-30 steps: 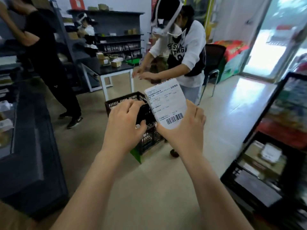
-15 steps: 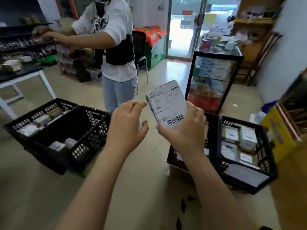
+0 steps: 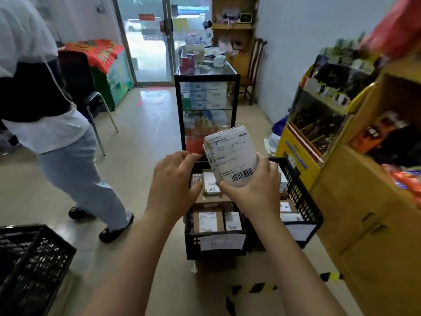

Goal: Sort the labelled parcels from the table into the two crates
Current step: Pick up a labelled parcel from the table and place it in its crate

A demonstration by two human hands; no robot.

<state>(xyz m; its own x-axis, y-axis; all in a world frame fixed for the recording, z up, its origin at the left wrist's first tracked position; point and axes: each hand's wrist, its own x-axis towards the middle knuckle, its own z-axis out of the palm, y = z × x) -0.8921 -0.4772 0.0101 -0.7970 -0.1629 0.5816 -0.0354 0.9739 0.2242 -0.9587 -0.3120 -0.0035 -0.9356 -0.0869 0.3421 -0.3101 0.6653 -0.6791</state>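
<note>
1. Head view: my right hand [image 3: 252,190] grips the parcel [image 3: 230,156] by its lower end, label facing me, I judge so I can read it before choosing.
2. My left hand [image 3: 175,185] hovers just beside the parcel's left edge, fingers relaxed, holding nothing.
3. The parcel hangs in the air over two crates side by side, the near crate [image 3: 193,247] and the right crate [image 3: 298,192], both holding boxes, paper tags on their front walls.
4. Past their far edges stands a glass cabinet [image 3: 206,103].
</note>
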